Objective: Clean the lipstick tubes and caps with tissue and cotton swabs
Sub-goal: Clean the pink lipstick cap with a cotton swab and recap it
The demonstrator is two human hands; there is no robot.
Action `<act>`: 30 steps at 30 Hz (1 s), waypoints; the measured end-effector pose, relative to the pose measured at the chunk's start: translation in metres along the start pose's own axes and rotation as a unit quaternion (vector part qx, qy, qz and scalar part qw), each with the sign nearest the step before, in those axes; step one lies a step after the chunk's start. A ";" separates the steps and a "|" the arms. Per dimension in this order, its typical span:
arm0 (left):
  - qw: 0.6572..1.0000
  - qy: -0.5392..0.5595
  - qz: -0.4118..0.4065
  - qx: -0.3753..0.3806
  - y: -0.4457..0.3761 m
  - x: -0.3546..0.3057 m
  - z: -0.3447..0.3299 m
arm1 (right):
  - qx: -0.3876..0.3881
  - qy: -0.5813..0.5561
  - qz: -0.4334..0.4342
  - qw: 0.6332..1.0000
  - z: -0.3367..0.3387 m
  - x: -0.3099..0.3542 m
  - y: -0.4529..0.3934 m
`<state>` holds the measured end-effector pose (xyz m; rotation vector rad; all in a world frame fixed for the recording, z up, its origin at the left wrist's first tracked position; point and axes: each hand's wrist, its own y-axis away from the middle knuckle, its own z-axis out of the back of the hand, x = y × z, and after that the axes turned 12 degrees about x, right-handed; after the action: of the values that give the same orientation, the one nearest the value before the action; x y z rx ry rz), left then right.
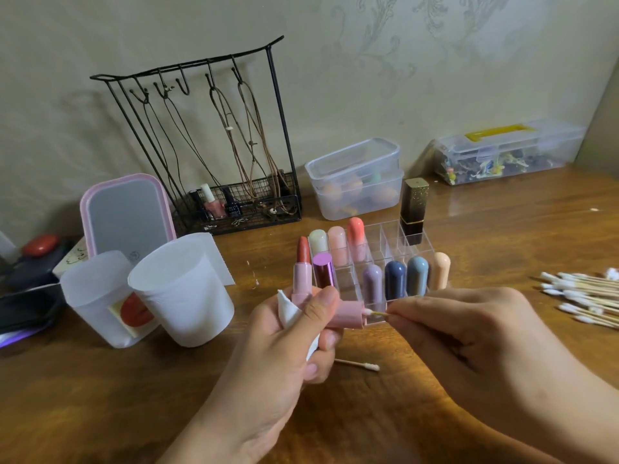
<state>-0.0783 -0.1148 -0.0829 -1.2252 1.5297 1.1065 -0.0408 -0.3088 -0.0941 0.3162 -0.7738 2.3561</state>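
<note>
My left hand (291,343) grips a pink lipstick tube (302,279) with its red bullet up, a pink cap (348,314) lying sideways, and a folded white tissue (288,308). My right hand (469,336) pinches a cotton swab (376,313) whose white tip sits at the cap's open mouth. A used cotton swab (358,365) lies on the table below my hands. Behind them a clear organizer (385,239) holds several lipsticks in pastel, blue and peach cases, plus a purple metallic lipstick (323,271) and a black and gold lipstick (413,212).
A pile of cotton swabs (582,299) lies at the right. Two white tissue rolls (181,293) stand at the left, a pink mirror (127,216) behind them. A black wire jewelry rack (214,145) and clear plastic boxes (356,179) line the wall.
</note>
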 end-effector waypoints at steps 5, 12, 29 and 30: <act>0.998 -0.053 -0.008 -0.020 -0.001 0.004 0.002 | 0.056 0.001 -0.011 0.998 0.001 0.004 0.001; 0.989 -0.141 -0.042 -0.003 -0.003 0.010 0.001 | 0.123 -0.078 -0.026 0.989 0.006 0.007 -0.001; 0.982 -0.178 -0.066 -0.007 -0.003 0.013 0.007 | 0.099 -0.282 -0.110 0.948 0.014 0.018 -0.003; 0.984 -0.170 -0.059 -0.007 -0.003 0.014 0.007 | 0.095 -0.265 -0.107 0.954 0.014 0.018 -0.003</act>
<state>-0.0764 -0.1112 -0.0981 -1.0569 1.1786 1.1799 -0.0521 -0.3063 -0.0748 1.0906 -0.7033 2.1555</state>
